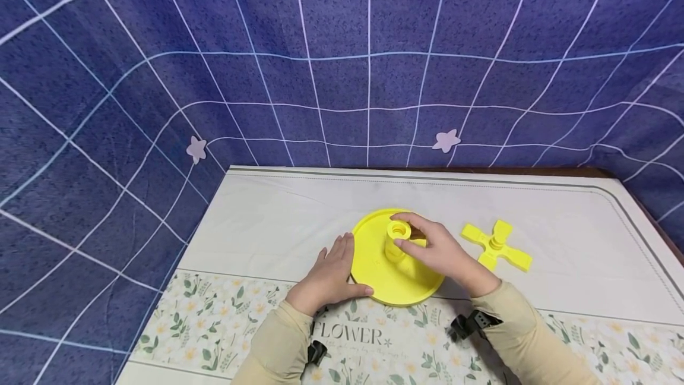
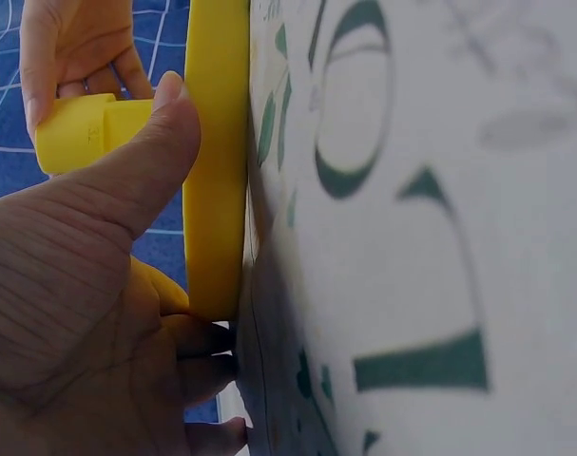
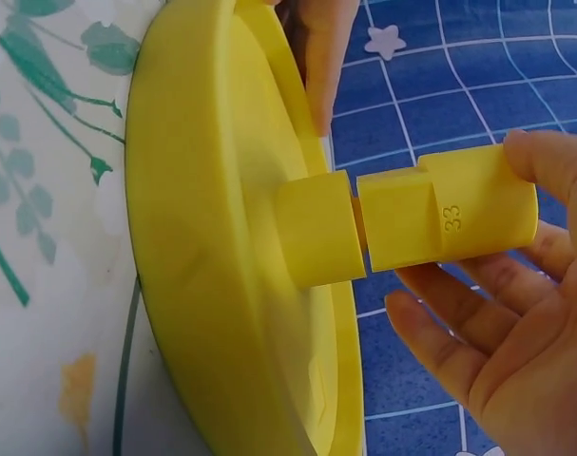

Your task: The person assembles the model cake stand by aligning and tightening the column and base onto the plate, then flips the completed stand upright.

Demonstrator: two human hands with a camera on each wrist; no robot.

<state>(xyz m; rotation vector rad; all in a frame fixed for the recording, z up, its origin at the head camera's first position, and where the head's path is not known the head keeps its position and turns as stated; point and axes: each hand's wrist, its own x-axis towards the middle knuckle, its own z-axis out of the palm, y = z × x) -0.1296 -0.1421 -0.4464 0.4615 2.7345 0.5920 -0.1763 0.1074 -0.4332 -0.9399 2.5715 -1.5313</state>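
Yellow tube point(image 1: 398, 232) pinched in right hand point(image 1: 435, 245), thumb on one side, fingers round the other. Held over short post point(image 3: 317, 233) in middle of yellow tray point(image 1: 371, 266), about midway between left and right edges of table point(image 1: 299, 207), well apart from far edge. Narrow gap between tube and post in right wrist view, with slight tilt of tube; fit inside gap hard to make out, cannot tell how far engaged. Left hand point(image 1: 331, 272) laid against tray's left rim, fingers straight, thumb by near rim, nothing gripped. Likely step in hand: joining tube to post. To do well: square tube up over post first, keep gap even all round, then seat with light fingers, no forcing. If tilted, back off and realign, jamming likely otherwise. Steady tray rim with left hand against sliding or spinning. Leave four-armed yellow piece point(image 1: 497, 245) alone for now, between tray and table's right edge
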